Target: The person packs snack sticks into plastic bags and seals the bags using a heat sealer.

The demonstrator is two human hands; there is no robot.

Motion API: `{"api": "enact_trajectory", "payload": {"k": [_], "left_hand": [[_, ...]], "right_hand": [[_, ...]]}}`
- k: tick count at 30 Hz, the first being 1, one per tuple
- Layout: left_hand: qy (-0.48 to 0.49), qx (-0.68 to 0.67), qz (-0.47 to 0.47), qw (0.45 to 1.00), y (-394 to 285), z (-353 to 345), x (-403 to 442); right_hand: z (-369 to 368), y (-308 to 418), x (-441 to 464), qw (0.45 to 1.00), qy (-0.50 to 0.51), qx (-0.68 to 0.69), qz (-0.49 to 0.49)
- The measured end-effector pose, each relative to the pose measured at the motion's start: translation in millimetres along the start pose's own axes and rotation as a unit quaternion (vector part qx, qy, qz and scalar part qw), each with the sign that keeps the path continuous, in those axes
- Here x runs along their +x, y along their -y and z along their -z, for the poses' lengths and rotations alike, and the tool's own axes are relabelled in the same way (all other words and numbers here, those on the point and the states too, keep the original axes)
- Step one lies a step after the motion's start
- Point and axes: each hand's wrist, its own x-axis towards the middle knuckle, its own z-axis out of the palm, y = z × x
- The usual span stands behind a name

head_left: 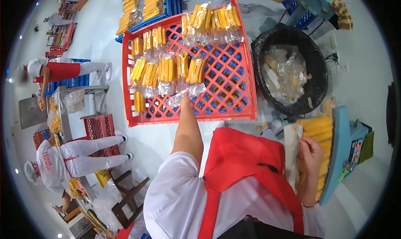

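Note:
My left hand [185, 100] reaches into the red plastic crate [229, 112] and is closed at the clear, loose end of a bag of yellow sticks [195, 70]; the fingers are partly hidden by the shiny film. More clear bags of yellow sticks [167, 69] lie in rows in the crate. On my right side, my right hand [311, 153] has its fingers curled in a pinch at the edge of bagged yellow sticks [317, 132]. These sticks lie stacked against a blue-grey machine [337, 155] with red lights.
A bin with a black liner [319, 71] holds plastic scraps beside the crate. Blue crates [173, 5] with more yellow sticks stand beyond. At the left, people in white and red [62, 157] work at metal tables [67, 113]. A dark stool [129, 193] stands nearby.

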Motion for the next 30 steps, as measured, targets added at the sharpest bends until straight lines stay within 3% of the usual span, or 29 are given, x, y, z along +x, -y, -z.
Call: {"api": "enact_trajectory", "payload": {"k": [1,2,3,5,6,7,9,10,13,14,16,17,21,23,24,26,27,29,30], "left_hand": [[-0.019,-0.036,0.040,0.998,-1,-4,11],[0.043,-0.071,0.016,0.996,-4,-5,20],[0.047,-0.073,0.019,0.996,-3,-11,33],[0.131,-0.278,-0.005,0.952,2,-21,56],[0.064,-0.297,0.016,0.953,-9,-28,39],[0.064,-0.301,0.019,0.951,-8,-29,47],[0.025,-0.264,-0.127,0.956,-24,-29,40],[0.037,-0.176,-0.182,0.967,-32,-24,32],[-0.014,-0.087,-0.276,0.957,-65,-14,3],[-0.031,0.052,-0.295,0.953,-74,-5,-1],[-0.003,0.117,-0.223,0.968,-74,5,22],[-0.006,0.145,-0.233,0.962,-71,5,27],[0.001,0.081,-0.253,0.964,-76,-12,-61],[-0.071,0.329,-0.359,0.870,-90,-13,-91],[-0.070,0.322,-0.372,0.868,-104,-12,-110],[-0.012,0.459,-0.510,0.728,-131,-8,-156],[-0.012,0.454,-0.522,0.722,-148,-4,-180],[0.159,0.531,-0.607,0.569,-185,9,-236],[0.234,0.526,-0.588,0.568,-204,18,-281]], "right_hand": [[-3,-6,2,0.995,-0.012,0.060,-0.076],[-5,-5,7,0.996,-0.015,0.056,-0.073],[-3,0,9,0.994,-0.016,0.078,-0.072],[-1,9,12,0.992,-0.018,0.097,-0.073],[1,15,14,0.993,-0.022,0.085,-0.078],[3,21,15,0.994,-0.026,0.072,-0.081],[9,29,16,0.995,-0.005,0.067,-0.076],[10,33,17,0.995,0.014,0.066,-0.072],[12,53,26,0.998,0.063,0.014,-0.019],[11,59,31,0.996,0.083,0.014,-0.012],[9,53,35,0.995,0.092,0.026,-0.002],[6,47,39,0.993,0.109,0.035,-0.010],[-4,59,40,0.995,0.081,0.048,0.036],[-4,82,39,0.993,0.086,0.044,0.066],[-5,94,42,0.990,0.107,0.055,0.074],[-11,93,50,0.984,0.130,0.090,0.087],[-18,94,57,0.978,0.148,0.127,0.079],[-35,100,75,0.964,0.181,0.185,0.054],[-47,102,84,0.958,0.197,0.205,0.038]]}}
